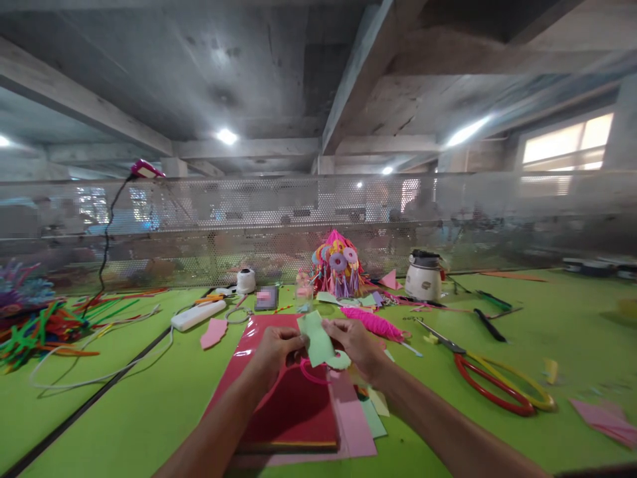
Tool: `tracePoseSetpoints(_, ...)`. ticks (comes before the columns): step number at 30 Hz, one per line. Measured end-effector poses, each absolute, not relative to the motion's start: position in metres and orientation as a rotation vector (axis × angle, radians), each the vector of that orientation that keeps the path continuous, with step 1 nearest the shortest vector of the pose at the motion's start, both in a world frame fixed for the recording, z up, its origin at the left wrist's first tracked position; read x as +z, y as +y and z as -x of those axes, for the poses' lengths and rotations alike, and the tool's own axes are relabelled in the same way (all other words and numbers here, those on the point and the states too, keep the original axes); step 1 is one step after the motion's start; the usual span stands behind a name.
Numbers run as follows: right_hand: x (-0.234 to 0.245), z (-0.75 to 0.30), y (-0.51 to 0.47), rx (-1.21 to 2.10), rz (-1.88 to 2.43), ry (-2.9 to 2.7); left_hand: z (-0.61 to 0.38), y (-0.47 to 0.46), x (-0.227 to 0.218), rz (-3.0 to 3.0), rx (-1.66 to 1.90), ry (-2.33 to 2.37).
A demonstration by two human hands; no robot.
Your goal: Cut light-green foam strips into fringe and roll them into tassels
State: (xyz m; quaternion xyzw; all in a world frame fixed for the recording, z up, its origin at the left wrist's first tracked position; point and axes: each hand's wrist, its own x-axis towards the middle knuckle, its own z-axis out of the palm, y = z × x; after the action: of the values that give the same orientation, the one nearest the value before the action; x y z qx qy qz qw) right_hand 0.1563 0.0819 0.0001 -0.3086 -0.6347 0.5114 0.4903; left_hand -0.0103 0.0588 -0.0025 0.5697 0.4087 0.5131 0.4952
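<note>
Both my hands are raised over a stack of red and pink paper sheets [293, 405] on the green table [124, 411]. My left hand [279, 348] pinches the left edge of a pale green paper piece [318, 342]. My right hand [355, 345] grips the same piece from the right, fingers closed. A pink ring shape [311, 372] shows just under the paper, near my right hand; whether that hand holds it I cannot tell.
Large red-and-yellow-handled scissors [492, 382] lie to the right. Pink yarn [371, 322], a colourful paper ornament [336, 269], a white pot [423, 279], a white power strip [196, 315], and bright pipe cleaners [34, 325] at far left. A mesh fence runs behind the table.
</note>
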Motion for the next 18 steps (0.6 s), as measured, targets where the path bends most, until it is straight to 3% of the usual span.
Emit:
tracePoseSetpoints(9,-0.0015,-0.1596,0.0902,0.94,0.875,-1.724,0.0124,0.0586,-0.0048,-1.36,1.231,0.954)
tracePoseSetpoints(18,-0.0047,-0.1624,0.0922,1.053,0.845,-1.842,0.0158,0.0636,-0.0042,-1.326,1.264,0.945)
